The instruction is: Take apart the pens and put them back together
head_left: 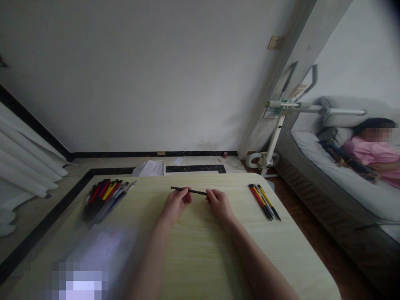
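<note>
At the far left, a white curtain [26, 154] hangs down to the floor. Next, on the left part of the wooden table [200, 258], lies a thick bunch of pens [108, 193] in red, yellow, blue, black and white; the near end is blurred, so I cannot tell whether a holder is around them. Nearer the viewer is a pale, blurred sheet [104, 243]. Beyond the table's far edge, a shallow box [164, 168] on the floor has white papers [151, 168] in it.

The left hand [178, 202] pinches a black pen [197, 192] between thumb and fingers, one end sticking out past the hand. The pen runs nearly level over the middle of the table, and the right hand [219, 202] pinches its other end, fingers curled in.

By the wall sits a small red thing [225, 154], too small to make out. On the table's right, a few pens [264, 202], black, red, silver and yellow, lie side by side, slanting. Past them stand a white exercise frame [274, 141] and a grey sofa [308, 146] with a person in pink [370, 156] on it.
</note>
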Tool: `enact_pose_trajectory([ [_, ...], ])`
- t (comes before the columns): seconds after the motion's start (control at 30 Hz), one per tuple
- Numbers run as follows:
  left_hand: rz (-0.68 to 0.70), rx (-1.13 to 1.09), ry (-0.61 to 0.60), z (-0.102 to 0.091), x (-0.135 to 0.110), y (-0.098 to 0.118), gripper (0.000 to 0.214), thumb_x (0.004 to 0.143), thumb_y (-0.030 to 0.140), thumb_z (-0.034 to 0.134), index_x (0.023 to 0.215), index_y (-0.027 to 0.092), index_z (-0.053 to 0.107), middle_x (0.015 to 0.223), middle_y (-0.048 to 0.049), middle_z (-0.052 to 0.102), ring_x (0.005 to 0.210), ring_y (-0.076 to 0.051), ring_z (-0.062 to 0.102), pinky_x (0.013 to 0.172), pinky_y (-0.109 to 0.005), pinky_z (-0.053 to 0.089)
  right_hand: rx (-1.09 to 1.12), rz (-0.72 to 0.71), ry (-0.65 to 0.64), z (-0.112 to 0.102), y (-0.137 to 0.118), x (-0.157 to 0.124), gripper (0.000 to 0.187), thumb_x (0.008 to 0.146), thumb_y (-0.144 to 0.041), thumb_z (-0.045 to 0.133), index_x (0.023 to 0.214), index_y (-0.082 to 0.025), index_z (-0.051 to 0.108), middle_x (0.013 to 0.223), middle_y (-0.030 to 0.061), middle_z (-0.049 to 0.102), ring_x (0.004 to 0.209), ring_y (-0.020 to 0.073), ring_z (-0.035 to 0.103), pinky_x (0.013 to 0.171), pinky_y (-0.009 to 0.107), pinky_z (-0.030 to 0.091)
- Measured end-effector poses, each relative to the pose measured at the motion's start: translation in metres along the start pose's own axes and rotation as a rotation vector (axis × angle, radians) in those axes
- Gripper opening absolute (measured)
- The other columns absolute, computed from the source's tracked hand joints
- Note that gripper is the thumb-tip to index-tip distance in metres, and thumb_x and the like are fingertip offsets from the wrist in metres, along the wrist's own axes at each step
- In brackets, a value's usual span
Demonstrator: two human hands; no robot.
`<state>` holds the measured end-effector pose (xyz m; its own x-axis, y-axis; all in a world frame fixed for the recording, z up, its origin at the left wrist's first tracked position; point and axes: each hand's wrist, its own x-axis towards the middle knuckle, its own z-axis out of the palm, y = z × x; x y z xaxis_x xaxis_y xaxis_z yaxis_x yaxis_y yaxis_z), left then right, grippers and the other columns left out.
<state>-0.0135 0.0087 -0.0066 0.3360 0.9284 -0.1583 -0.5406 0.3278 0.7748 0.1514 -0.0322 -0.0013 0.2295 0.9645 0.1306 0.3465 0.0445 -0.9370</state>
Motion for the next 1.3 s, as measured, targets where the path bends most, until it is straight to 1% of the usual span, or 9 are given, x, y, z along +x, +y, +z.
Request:
enact_pose_trajectory([
  [0.3, 0.005, 0.002, -0.011, -0.0004, -0.0005, -0.0011, 0.02, 0.067, 0.022, 0.063, 0.084, 0.01, 0.063, 0.067, -0.0044, 0.061, 0.064, -0.011, 0.056, 0.061, -0.025, 0.043, -0.021, 0.015, -0.012, 0.0004, 0.0015, 0.0, 0.045, 0.079, -0.049, 0.038, 0.053, -0.016, 0.052, 0.047, -0.0008, 0.046, 0.046, 0.0106, 0.04, 0.045, 0.021, 0.028],
  [0.43, -0.006, 0.001, 0.004, 0.0011, -0.001, 0.0002, 0.019, 0.067, 0.022, 0.062, 0.083, 0.011, 0.063, 0.067, -0.0038, 0.06, 0.064, -0.011, 0.056, 0.062, -0.025, 0.043, -0.025, 0.007, -0.016, -0.0001, 0.0006, -0.0005, 0.046, 0.079, -0.05, 0.038, 0.051, -0.016, 0.05, 0.046, -0.0013, 0.044, 0.045, 0.0102, 0.039, 0.045, 0.021, 0.028],
  [0.53, -0.019, 0.028, 0.011, 0.0021, -0.0018, 0.002, 0.021, 0.067, 0.023, 0.063, 0.083, 0.01, 0.063, 0.065, -0.0028, 0.059, 0.06, -0.01, 0.054, 0.058, -0.022, 0.042, -0.023, 0.003, -0.013, 0.0002, 0.0009, -0.0004, 0.046, 0.08, -0.048, 0.038, 0.05, -0.016, 0.049, 0.045, -0.0018, 0.042, 0.044, 0.0096, 0.038, 0.045, 0.021, 0.028],
  [0.63, -0.016, 0.076, -0.013, 0.0021, -0.0031, 0.0036, 0.022, 0.068, 0.025, 0.061, 0.085, 0.011, 0.062, 0.06, -0.0002, 0.055, 0.052, -0.007, 0.05, 0.05, -0.02, 0.038, -0.034, -0.005, -0.012, 0.0012, 0.0019, 0.0001, 0.045, 0.08, -0.048, 0.037, 0.05, -0.016, 0.048, 0.046, -0.0019, 0.042, 0.046, 0.0096, 0.038, 0.045, 0.02, 0.027],
  [0.77, -0.017, 0.081, -0.028, 0.0012, -0.0035, 0.0038, 0.021, 0.07, 0.026, 0.059, 0.086, 0.012, 0.061, 0.06, 0.0003, 0.054, 0.051, -0.007, 0.05, 0.049, -0.02, 0.037, -0.069, -0.01, -0.022, 0.002, 0.0022, 0.0002, 0.046, 0.08, -0.048, 0.037, 0.05, -0.016, 0.046, 0.046, -0.0019, 0.042, 0.047, 0.0099, 0.038, 0.046, 0.02, 0.028],
  [0.93, -0.015, 0.049, -0.01, 0.0021, -0.0022, 0.0031, 0.02, 0.07, 0.025, 0.059, 0.084, 0.011, 0.061, 0.061, -0.0007, 0.056, 0.053, -0.008, 0.051, 0.051, -0.021, 0.038, -0.082, 0.001, -0.039, 0.0016, 0.0009, -0.0009, 0.045, 0.08, -0.049, 0.036, 0.051, -0.016, 0.047, 0.046, -0.0021, 0.041, 0.045, 0.0097, 0.037, 0.045, 0.02, 0.027],
  [1.1, -0.036, 0.032, 0.024, 0.0037, -0.0021, 0.0031, 0.024, 0.069, 0.031, 0.062, 0.081, 0.01, 0.061, 0.06, -0.0004, 0.056, 0.051, -0.007, 0.051, 0.05, -0.02, 0.039, -0.094, -0.006, -0.035, 0.0016, 0.0008, -0.0012, 0.046, 0.08, -0.049, 0.037, 0.051, -0.016, 0.048, 0.046, -0.0021, 0.042, 0.046, 0.0097, 0.039, 0.046, 0.02, 0.028],
  [1.3, -0.024, 0.05, 0.048, 0.0026, -0.0008, 0.0014, 0.022, 0.066, 0.029, 0.064, 0.079, 0.011, 0.061, 0.059, 0.0001, 0.055, 0.05, -0.007, 0.05, 0.047, -0.019, 0.037, -0.11, 0.0, -0.041, 0.0014, -0.0001, -0.0011, 0.046, 0.08, -0.05, 0.036, 0.052, -0.015, 0.049, 0.047, -0.0013, 0.044, 0.046, 0.01, 0.04, 0.046, 0.021, 0.028],
])
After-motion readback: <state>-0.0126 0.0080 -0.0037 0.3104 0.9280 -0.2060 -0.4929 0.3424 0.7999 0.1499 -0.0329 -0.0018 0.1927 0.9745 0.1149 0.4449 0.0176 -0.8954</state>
